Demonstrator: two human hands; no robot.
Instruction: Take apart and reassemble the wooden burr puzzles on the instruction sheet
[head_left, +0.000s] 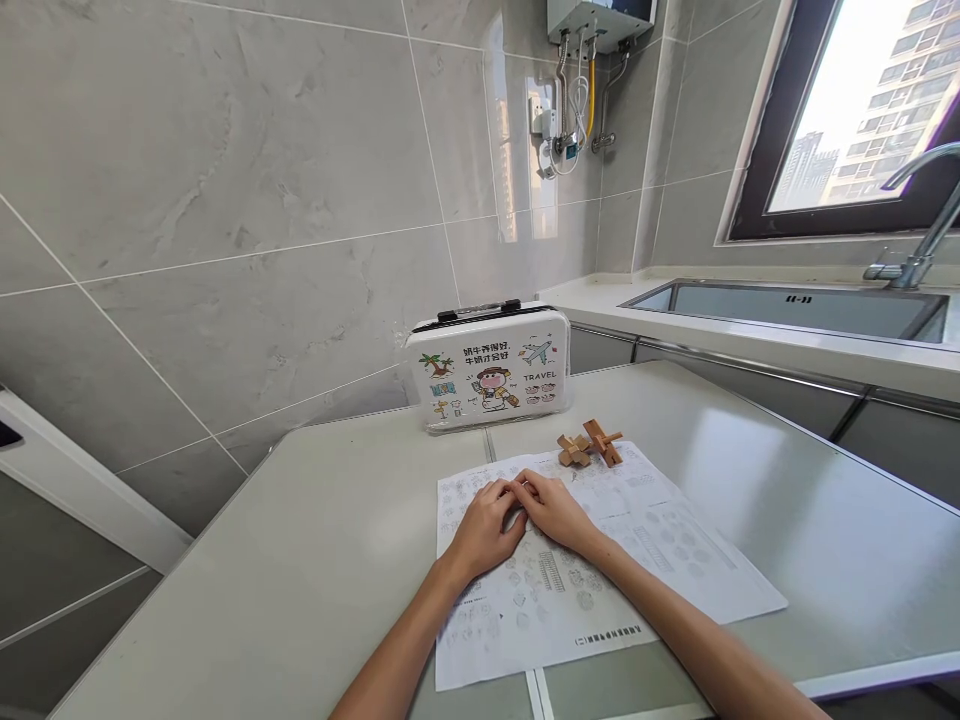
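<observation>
My left hand (484,530) and my right hand (556,512) rest on a large printed paper sheet (637,560), fingertips touching. The left fingers are loosely bent, the thumb apart from them; nothing shows in either hand. Small diagrams and upside-down writing cover the sheet. Just beyond my right hand, at the sheet's far edge, sit two interlocking wooden burr puzzles: a lighter one (574,450) on the left and a redder one (602,443) beside it. They stand close together, and whether they touch is unclear.
A white carry case (491,370) with cartoon prints, a black handle and clear wrapping stands upright at the table's far side. The pale table (337,540) has a seam down its middle. Behind are a tiled wall, a sink (795,300) with a faucet (926,230), and a water heater (600,20).
</observation>
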